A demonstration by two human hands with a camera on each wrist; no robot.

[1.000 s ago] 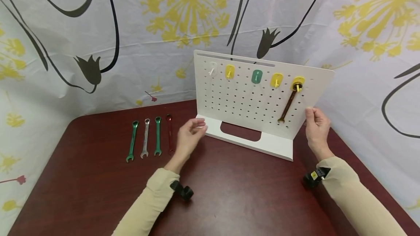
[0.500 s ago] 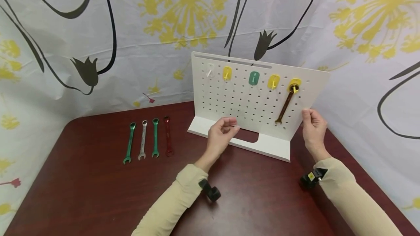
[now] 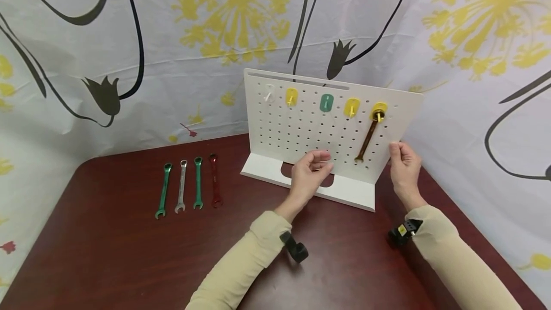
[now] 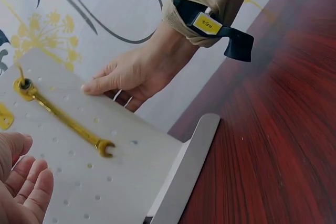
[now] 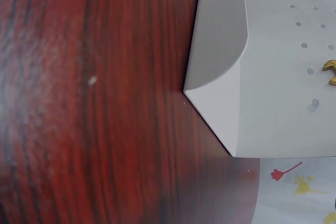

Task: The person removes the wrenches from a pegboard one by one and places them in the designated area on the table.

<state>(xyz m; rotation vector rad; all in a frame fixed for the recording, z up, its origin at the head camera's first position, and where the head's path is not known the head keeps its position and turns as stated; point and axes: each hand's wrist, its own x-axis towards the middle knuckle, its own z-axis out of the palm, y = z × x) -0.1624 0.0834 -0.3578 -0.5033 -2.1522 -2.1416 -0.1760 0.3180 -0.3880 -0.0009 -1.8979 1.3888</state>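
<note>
A white pegboard [image 3: 297,130] stands upright on its flat base, with a row of hooks near its top. By its right edge, my right hand [image 3: 405,169] grips it with the thumb on the front face; the left wrist view shows the same grip. My left hand [image 3: 309,176] hovers before the lower middle of the board, fingers loosely bent and nothing between them. A golden combination wrench [image 3: 367,140] hangs by its ring end from the rightmost yellow hook [image 3: 380,107], with its open end pointing down. In the right wrist view, only the wrench's open end [image 5: 331,72] shows.
On the dark red table [image 3: 129,257], left of the board, lie a green wrench [image 3: 164,190], a silver wrench [image 3: 181,188], another green wrench [image 3: 198,183] and a red wrench [image 3: 215,181], side by side. A patterned cloth [image 3: 181,85] hangs behind.
My left hand has moved right, from the board's left end to its middle. My right hand keeps its grip on the edge. The head view has shifted slightly.
</note>
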